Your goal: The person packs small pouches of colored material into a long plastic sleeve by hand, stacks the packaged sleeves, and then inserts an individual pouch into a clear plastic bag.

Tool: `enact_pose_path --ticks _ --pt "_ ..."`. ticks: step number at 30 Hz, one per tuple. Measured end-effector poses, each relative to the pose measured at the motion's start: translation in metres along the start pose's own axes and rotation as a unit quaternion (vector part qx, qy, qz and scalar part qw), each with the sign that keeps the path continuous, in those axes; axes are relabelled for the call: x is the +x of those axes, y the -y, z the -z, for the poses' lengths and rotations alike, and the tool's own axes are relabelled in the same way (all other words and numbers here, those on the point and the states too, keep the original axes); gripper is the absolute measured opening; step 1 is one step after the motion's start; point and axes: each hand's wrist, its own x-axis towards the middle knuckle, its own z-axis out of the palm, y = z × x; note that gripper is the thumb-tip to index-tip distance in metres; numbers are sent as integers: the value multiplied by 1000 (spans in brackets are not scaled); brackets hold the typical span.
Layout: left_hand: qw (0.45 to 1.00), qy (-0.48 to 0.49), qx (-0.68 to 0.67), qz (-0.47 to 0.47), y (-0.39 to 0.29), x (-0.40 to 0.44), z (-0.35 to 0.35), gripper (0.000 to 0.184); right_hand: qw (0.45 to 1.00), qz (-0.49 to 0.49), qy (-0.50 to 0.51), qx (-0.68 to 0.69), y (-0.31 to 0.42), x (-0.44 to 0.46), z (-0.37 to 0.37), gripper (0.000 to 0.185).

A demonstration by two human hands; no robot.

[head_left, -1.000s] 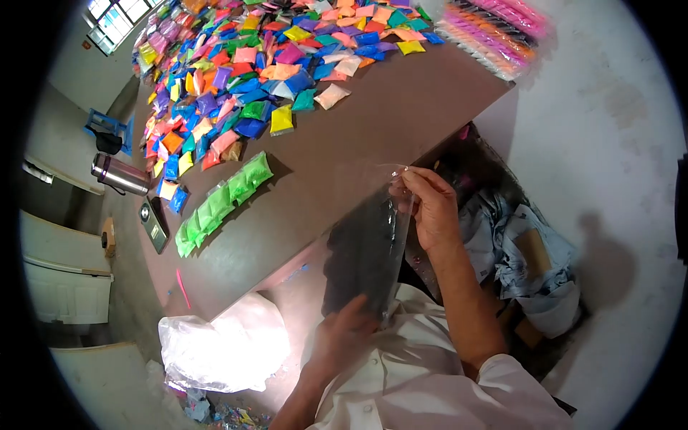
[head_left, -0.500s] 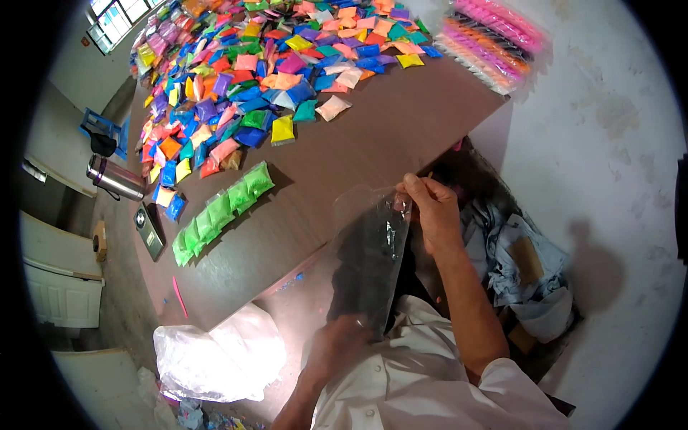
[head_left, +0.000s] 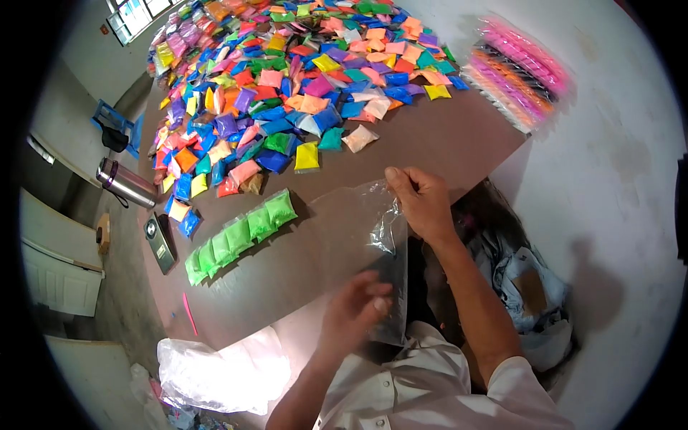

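A clear plastic bag [head_left: 383,240] hangs from my right hand [head_left: 424,204], whose thumb and fingers pinch its top corner. My left hand [head_left: 355,308] is in front of the lower part of the bag, its fingers apart and slightly blurred; whether they touch the film I cannot tell. Left of the bag, a joined strip of bright green packets [head_left: 240,236] lies on the brown table [head_left: 287,301]. Behind it spreads a big heap of small colourful packets [head_left: 265,93].
At the table's left stand a steel flask [head_left: 127,183] and a small dark scale-like device [head_left: 159,242]. A pink stick [head_left: 189,314] lies near the front edge. White plastic sheeting [head_left: 222,369] sits below. Bundled colourful packs [head_left: 516,72] lean by the wall, crumpled bags [head_left: 534,301] lower right.
My left hand has risen from near my shirt, and its fingers have spread. The right hand keeps its pinch on the bag, which now stretches further over the table. The view has shifted slightly.
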Motion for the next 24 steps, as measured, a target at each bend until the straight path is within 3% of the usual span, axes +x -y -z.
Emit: enact_pose_path --ticks 2,5,7,13,16,18,21,24 --pt "1000 -8 1 -28 -17 30 3 56 1000 12 -3 -14 -3 14 -5 38" --pt "994 -52 13 -93 -45 71 -3 42 995 29 72 -62 -10 30 -6 38" --pt "995 -68 4 -76 -64 92 -4 40 984 54 153 -79 -12 39 -6 35" --pt "983 -171 -62 -27 -63 136 -9 40 989 -10 134 66 -25 85 -8 35" --pt "979 -183 -94 -9 -67 145 -11 49 989 4 145 21 -35 97 -7 34" --pt "984 -148 -97 1 -72 153 -10 32 987 6 157 24 -46 102 -11 34" --pt "986 -125 -95 -49 -71 167 -4 25 985 -9 175 6 -53 111 -14 32" --pt "978 -175 -77 -83 -78 181 -6 17 985 -18 169 -20 -50 126 -21 27"
